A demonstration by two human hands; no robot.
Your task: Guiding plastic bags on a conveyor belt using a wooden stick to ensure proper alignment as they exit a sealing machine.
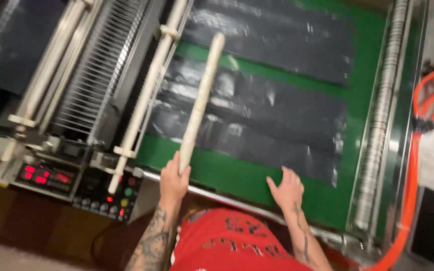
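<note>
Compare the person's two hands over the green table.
The left hand is closed around a long pale stick pointing up over the black plastic sheets; the right hand is empty, its fingers spread. The left is at the table's near edge, the right over the green surface.

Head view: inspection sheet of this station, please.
Surface: green belt, bare near the front edge.
Job's things: pale stick angled over the belt; dark plastic sheets lying flat in overlapping rows.
Clutter: nothing seen.
Grippers: left hand closed round the stick's lower end; right hand open, fingers spread at the nearest sheet's edge.
Cables: orange hoses along the right side.
Surroundings: control panel with lit buttons, red display, white rollers, metal rail.
</note>
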